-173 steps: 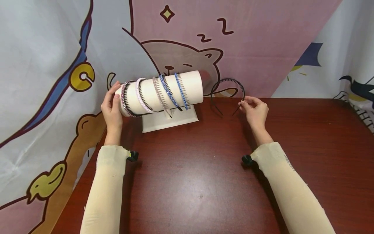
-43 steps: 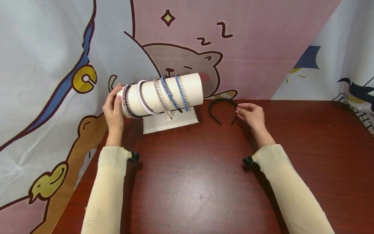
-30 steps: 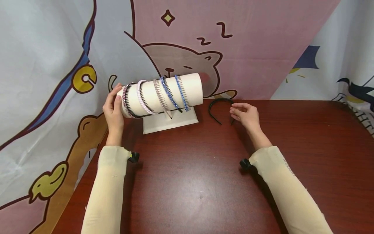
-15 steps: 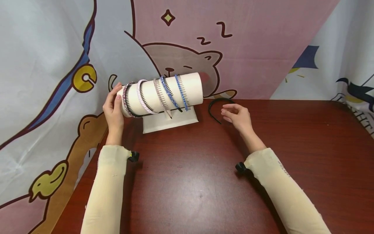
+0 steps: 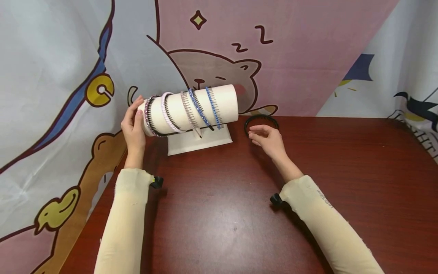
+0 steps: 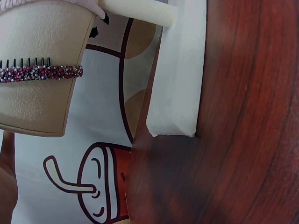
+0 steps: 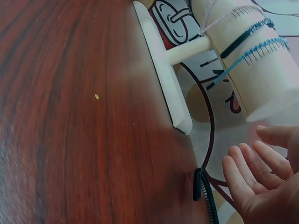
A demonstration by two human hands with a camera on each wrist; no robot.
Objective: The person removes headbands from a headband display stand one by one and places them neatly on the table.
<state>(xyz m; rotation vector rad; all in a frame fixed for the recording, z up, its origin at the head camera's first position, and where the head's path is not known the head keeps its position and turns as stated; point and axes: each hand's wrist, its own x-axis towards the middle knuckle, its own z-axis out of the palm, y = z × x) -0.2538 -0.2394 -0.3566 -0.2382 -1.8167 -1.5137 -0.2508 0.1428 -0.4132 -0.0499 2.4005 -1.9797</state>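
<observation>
A cream display roll (image 5: pixel 224 102) on a T-shaped stand with a flat base (image 5: pixel 200 144) carries several headbands, among them a pink one (image 5: pixel 166 112) and a blue one (image 5: pixel 213 106). My left hand (image 5: pixel 133 129) grips the roll's left end, beside the glittery dark headband (image 6: pixel 42 73). My right hand (image 5: pixel 268 140) is in the air right of the base, fingers loosely bent and holding nothing, also seen as a hand (image 7: pixel 266 177) in the right wrist view. Behind it a black toothed headband (image 5: pixel 261 116) lies on the table, partly hidden by the hand.
The dark red wooden table (image 5: pixel 212 213) reaches back to a printed cloth backdrop (image 5: pixel 291 49) with cartoon animals. The cloth also runs along the left side. A tiny yellowish speck (image 7: pixel 96 96) lies on the table in the right wrist view.
My right hand has let go of the black headband, which was upright and now lies on the table; the hand has moved left, in front of it. My left hand keeps its grip on the roll.
</observation>
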